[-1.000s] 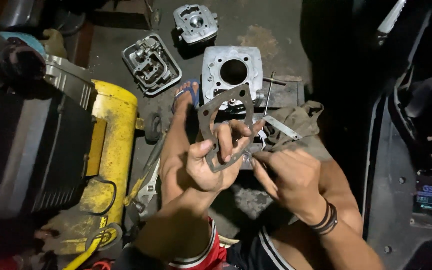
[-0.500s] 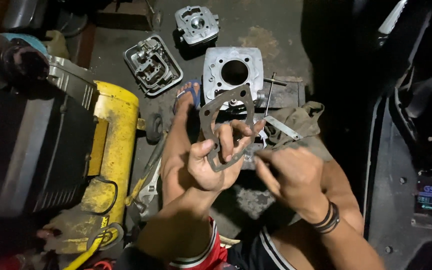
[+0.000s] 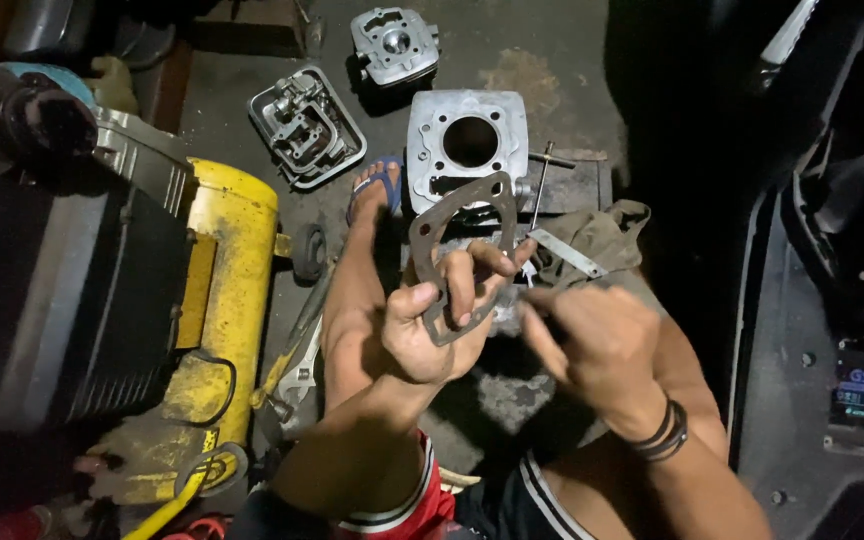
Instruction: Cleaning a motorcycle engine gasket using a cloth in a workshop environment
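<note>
The left hand [image 3: 432,325] grips a flat grey gasket [image 3: 462,250] by its lower edge, thumb in front and fingers curled through its large opening, holding it upright over the person's knees. The right hand [image 3: 592,335] is bunched, fingertips pinched together right at the gasket's lower right edge; it is blurred, so whether it nips the gasket itself or a small tool cannot be told. Compared with the moments before, the gasket has hardly shifted in the left hand, while the right hand has drawn in closer to that edge, which suggests picking or scraping work on the gasket is under way. Just behind the gasket on the floor stands a cylinder block [image 3: 467,145], with a cylinder head [image 3: 392,42] and a valve cover [image 3: 307,125] farther off, a rag [image 3: 597,240] at the right, and a yellow tank [image 3: 222,300] at the left.
</note>
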